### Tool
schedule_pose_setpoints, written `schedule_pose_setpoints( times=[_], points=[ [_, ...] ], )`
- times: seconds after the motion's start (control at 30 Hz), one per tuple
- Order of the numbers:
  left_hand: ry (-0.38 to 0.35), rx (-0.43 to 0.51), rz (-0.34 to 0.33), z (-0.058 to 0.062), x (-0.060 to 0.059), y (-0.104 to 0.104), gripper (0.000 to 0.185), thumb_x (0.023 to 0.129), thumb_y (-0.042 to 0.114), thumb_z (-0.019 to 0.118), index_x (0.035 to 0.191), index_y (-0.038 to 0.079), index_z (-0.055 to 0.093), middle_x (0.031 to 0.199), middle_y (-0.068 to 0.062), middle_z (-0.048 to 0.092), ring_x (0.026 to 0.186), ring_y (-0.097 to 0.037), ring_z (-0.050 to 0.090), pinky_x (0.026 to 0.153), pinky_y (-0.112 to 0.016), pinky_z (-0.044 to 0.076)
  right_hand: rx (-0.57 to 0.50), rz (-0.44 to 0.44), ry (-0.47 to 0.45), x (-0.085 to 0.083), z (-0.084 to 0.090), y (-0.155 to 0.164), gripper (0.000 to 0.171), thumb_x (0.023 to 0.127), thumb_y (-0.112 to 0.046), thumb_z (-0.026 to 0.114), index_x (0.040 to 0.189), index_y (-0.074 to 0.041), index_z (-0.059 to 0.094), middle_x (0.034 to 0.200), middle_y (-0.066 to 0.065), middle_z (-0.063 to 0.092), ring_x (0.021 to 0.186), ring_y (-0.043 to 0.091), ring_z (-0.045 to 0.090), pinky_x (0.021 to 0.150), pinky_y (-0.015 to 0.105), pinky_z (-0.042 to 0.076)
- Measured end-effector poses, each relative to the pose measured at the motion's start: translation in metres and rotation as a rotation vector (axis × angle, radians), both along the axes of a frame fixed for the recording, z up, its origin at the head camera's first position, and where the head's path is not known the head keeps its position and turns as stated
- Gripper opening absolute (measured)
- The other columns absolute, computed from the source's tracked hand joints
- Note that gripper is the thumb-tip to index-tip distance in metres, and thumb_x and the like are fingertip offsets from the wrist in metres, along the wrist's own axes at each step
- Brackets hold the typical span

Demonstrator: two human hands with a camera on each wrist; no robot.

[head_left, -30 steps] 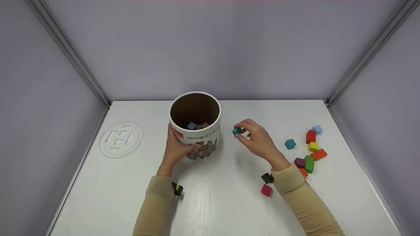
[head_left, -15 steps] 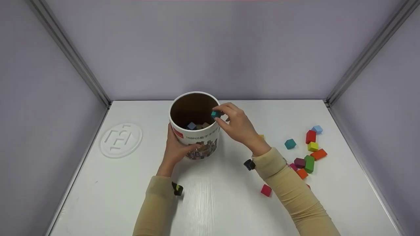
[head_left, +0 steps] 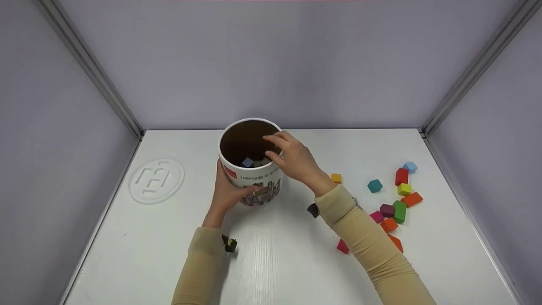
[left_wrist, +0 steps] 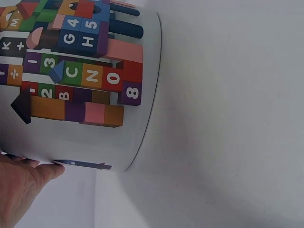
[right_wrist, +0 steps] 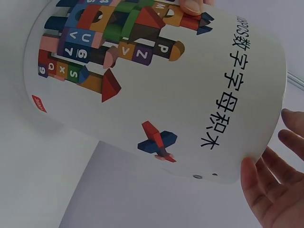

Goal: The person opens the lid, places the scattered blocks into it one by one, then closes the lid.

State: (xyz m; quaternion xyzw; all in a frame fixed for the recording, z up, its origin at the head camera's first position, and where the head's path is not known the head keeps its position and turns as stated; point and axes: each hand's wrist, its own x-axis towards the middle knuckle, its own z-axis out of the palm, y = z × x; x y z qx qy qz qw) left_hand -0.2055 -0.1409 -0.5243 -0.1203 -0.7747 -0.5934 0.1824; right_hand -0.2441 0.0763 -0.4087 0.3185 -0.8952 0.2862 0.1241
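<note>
Head view shows a tall white tub (head_left: 254, 178) standing upright on the white table (head_left: 169, 254), a little left of centre and toward the far edge, its open mouth facing up with a few blocks lying at the bottom. The left hand (head_left: 226, 192) wraps the near left side of the tub, fingers curled against its printed wall; the left wrist view shows those fingertips (left_wrist: 45, 171) pressed to the wall near the base. The right hand (head_left: 294, 159) hangs over the right part of the rim, fingers loosely spread and reaching into the opening; I cannot make out any block between them, though the thumb side is partly hidden. The right wrist view shows its fingers (right_wrist: 285, 156) fanned just beside the rim, apart from one another. Out to the right lie loose blocks: an orange cube (head_left: 336, 178) nearest the tub, a teal cube (head_left: 374, 185) farther right, and a mixed cluster (head_left: 398, 199) beyond that.
</note>
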Motion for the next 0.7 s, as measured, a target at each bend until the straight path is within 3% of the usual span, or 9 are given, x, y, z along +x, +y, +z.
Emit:
schedule_pose_setpoints(
  times=[0.37,0.7],
  points=[
    [0.051,0.025,-0.028,0.001,0.001,-0.001,0.131,0.058,0.015,0.097,0.156,0.006,0.009,0.149,0.001,0.034,0.135,-0.021,0.037,0.116,-0.038,0.028,-0.137,-0.028,0.019,0.010,-0.006,0.025,0.036,0.095,-0.021,0.067,0.129,-0.009,0.063,0.132,0.011,0.051,0.110,0.022,0.056,0.080,0.035,0.056],
    [0.056,0.051,-0.040,0.001,0.002,-0.002,0.135,0.054,0.012,0.098,0.155,0.006,0.009,0.150,0.001,0.033,0.136,-0.024,0.035,0.116,-0.040,0.027,-0.264,-0.076,-0.040,0.020,-0.021,0.069,0.034,0.093,-0.015,0.069,0.125,-0.004,0.064,0.128,0.011,0.053,0.108,0.022,0.056,0.075,0.034,0.056]
  ],
)
